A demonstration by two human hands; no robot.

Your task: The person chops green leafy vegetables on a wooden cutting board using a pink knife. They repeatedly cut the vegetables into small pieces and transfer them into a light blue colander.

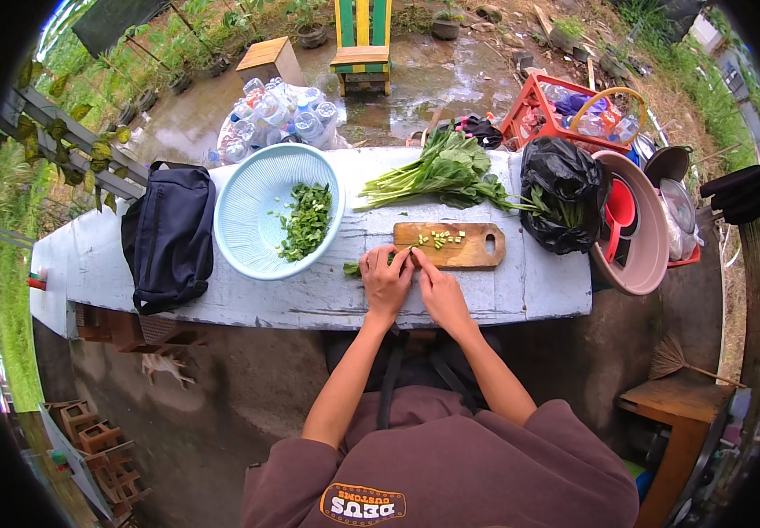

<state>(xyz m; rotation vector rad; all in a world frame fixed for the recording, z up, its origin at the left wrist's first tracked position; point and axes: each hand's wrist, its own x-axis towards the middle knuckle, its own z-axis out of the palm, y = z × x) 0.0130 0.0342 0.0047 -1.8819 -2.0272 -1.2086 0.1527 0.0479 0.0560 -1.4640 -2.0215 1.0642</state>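
My left hand [386, 280] holds leafy green stalks [352, 269] at the near left edge of a wooden cutting board [479, 254]. Its fingertips meet those of my right hand [440, 290], which pinches the greens' stem end; whether a knife is there I cannot tell. Short cut stem pieces [447, 239] lie scattered on the board. To the left, a light blue plastic colander [244, 218] holds chopped greens [307, 221]. A bunch of long-stemmed leafy greens [432, 173] rests beyond the board, its leaves pointing right.
A dark blue bag [175, 234] lies left of the colander. At the right are a black plastic bag [561, 191] with greens and a pink basin [650, 244] holding a red dipper [619, 210]. Plastic bottles [281, 115] and a red crate [528, 109] stand beyond the table [287, 307].
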